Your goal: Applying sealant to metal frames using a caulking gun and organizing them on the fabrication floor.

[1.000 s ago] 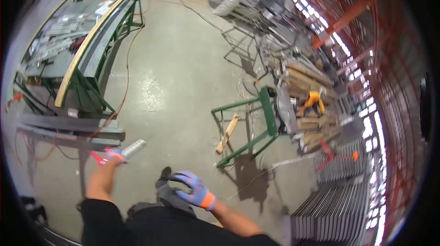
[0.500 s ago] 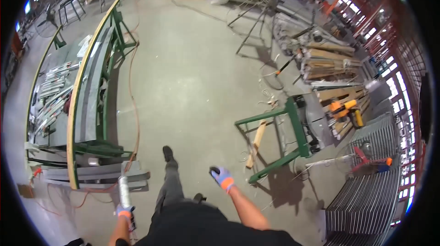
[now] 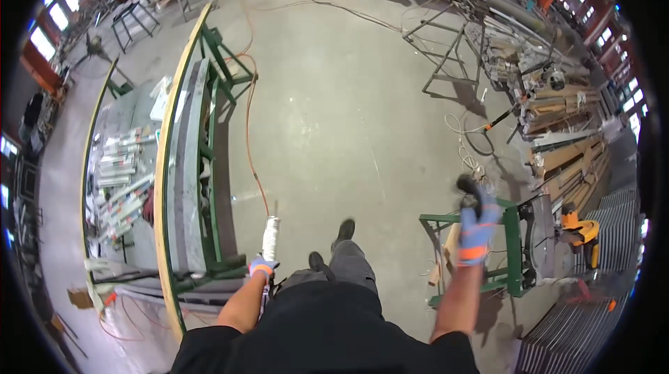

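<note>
My left hand (image 3: pixel 263 265), in a blue-grey glove with an orange cuff, is closed around a caulking gun (image 3: pixel 270 236) with a white tube, nozzle pointing forward. It hangs low at my left side, just right of the long work stand (image 3: pixel 166 165). My right hand (image 3: pixel 478 224), in a matching glove, is raised on the right, in front of a green metal stand (image 3: pixel 513 248). A dark curved shape shows at its fingertips. Motion blurs the fingers, and I cannot make out whether that is the glove's dark coating or a held thing.
Wrapped strips (image 3: pixel 118 168) lie on the left stand. An orange hose (image 3: pixel 249 137) runs along the floor beside it. Ahead right stand a metal trestle (image 3: pixel 453 53) and timber piles (image 3: pixel 557 113). A yellow-orange tool (image 3: pixel 582 231) and stacked grey profiles (image 3: pixel 578 336) are at right.
My right hand has swung up and to the right, over the green stand. My left hand keeps the caulking gun. The view has shifted, and my feet have changed position in a stride.
</note>
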